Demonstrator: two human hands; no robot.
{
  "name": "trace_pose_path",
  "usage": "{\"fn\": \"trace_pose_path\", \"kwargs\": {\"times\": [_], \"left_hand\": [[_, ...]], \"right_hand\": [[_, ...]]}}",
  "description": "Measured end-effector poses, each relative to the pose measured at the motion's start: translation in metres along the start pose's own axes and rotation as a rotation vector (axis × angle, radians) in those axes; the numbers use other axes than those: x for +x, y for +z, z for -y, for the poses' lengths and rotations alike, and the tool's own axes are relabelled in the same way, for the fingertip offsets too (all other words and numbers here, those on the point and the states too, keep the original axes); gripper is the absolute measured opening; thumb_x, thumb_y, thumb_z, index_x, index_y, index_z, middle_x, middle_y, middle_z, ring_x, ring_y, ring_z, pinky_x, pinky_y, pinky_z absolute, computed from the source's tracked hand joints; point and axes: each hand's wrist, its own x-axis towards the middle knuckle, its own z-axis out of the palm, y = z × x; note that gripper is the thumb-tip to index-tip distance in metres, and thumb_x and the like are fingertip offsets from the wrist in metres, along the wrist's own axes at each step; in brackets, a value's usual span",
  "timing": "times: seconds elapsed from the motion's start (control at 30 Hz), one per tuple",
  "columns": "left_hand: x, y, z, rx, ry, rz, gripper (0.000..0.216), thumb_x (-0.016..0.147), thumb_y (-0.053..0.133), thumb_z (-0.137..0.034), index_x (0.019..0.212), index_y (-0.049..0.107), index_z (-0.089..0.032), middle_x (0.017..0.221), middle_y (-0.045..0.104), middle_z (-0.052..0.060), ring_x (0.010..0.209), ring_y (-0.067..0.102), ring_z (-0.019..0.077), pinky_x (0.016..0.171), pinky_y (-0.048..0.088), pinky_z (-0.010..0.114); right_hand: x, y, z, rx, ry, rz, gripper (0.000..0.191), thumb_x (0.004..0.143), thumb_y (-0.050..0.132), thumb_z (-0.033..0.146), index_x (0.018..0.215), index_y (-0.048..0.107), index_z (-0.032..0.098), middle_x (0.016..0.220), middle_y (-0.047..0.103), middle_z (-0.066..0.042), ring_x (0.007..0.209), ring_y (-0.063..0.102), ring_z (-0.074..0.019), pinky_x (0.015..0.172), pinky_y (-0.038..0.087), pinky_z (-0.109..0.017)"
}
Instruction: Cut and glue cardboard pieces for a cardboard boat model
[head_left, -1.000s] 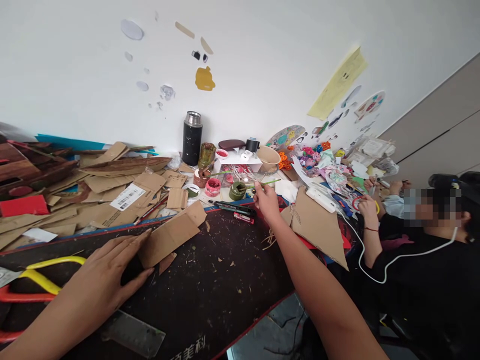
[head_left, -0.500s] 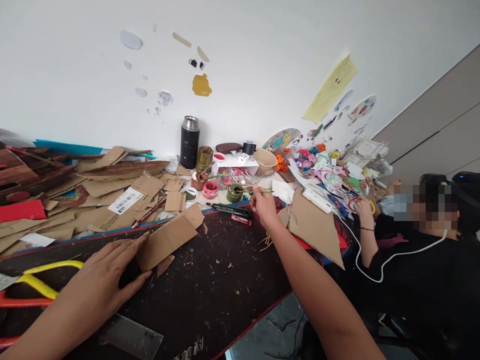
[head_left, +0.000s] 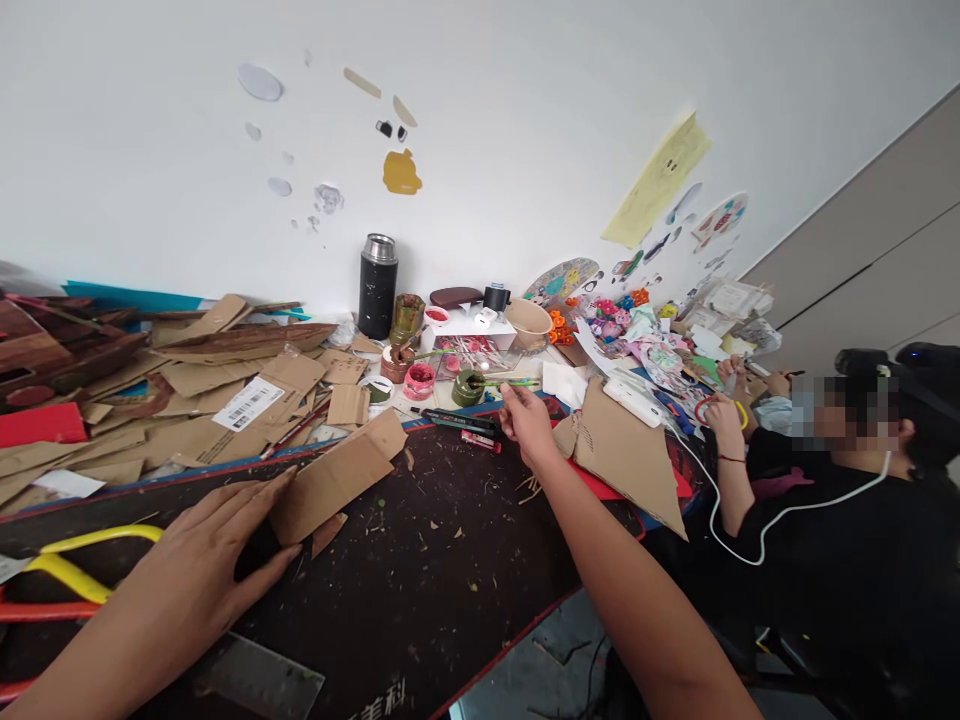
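Observation:
My left hand (head_left: 214,545) steadies a folded brown cardboard piece (head_left: 341,480), its fingertips on the near end and its thumb by the lower edge. A small brown scrap (head_left: 328,535) lies beside the thumb. Farther off, my right hand (head_left: 527,422) has its fingers pinched at the thin green handle of a paintbrush (head_left: 491,381). The brush's other end rests in a jar of green paint (head_left: 468,387). Just left of that hand lie dark pens (head_left: 457,422) and a small red-and-white item (head_left: 481,441).
Pink paint (head_left: 419,380) and brown paint (head_left: 396,362) stand near a black flask (head_left: 378,285). Cardboard scraps (head_left: 259,400) cover the left side. Yellow-handled scissors (head_left: 71,575) and a clear ruler (head_left: 262,675) lie near my left forearm. Another person (head_left: 847,550) sits at the right, holding scissors.
My right hand has shifted slightly down, and the brush handle has moved a little with the view. My left hand and the cardboard stay in place.

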Motion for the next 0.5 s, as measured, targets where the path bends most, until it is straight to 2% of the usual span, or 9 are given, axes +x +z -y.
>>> {"fn": "trace_pose_path", "kwargs": {"times": [0.17,0.27,0.37,0.5], "left_hand": [[0.002,-0.002,-0.001,-0.013,-0.007,0.015,0.08,0.094,0.049,-0.074,0.142,0.07,-0.014,0.143,0.074,0.015,0.134,0.068,0.0369,0.113,0.056,0.051],[0.002,-0.002,-0.003,-0.038,-0.021,0.022,0.075,0.093,0.051,-0.072,0.142,0.07,-0.018,0.143,0.074,0.014,0.135,0.067,0.0366,0.113,0.056,0.051],[0.001,-0.001,-0.006,-0.045,-0.056,0.012,0.078,0.093,0.052,-0.069,0.151,0.063,-0.017,0.142,0.074,0.014,0.134,0.068,0.0358,0.114,0.055,0.051],[-0.002,0.004,-0.007,-0.029,-0.066,-0.018,0.079,0.096,0.054,-0.064,0.161,0.051,-0.019,0.145,0.073,0.014,0.133,0.068,0.0355,0.115,0.054,0.05]], "right_hand": [[-0.024,-0.002,0.003,0.06,0.123,0.087,0.056,0.075,0.085,0.068,0.09,0.065,0.019,0.053,0.053,0.009,0.035,0.037,-0.0059,0.035,0.016,-0.018],[-0.04,0.005,0.007,0.166,0.193,0.206,0.057,0.077,0.086,0.067,0.097,0.07,0.016,0.054,0.052,0.009,0.037,0.035,-0.0051,0.037,0.015,-0.018],[-0.053,0.022,0.015,0.319,0.257,0.367,0.057,0.08,0.086,0.067,0.099,0.072,0.015,0.055,0.052,0.009,0.037,0.034,-0.0048,0.038,0.017,-0.019],[-0.063,0.054,0.03,0.554,0.351,0.514,0.051,0.095,0.073,0.067,0.093,0.071,0.016,0.053,0.049,0.009,0.036,0.031,-0.0054,0.037,0.018,-0.02]]}}
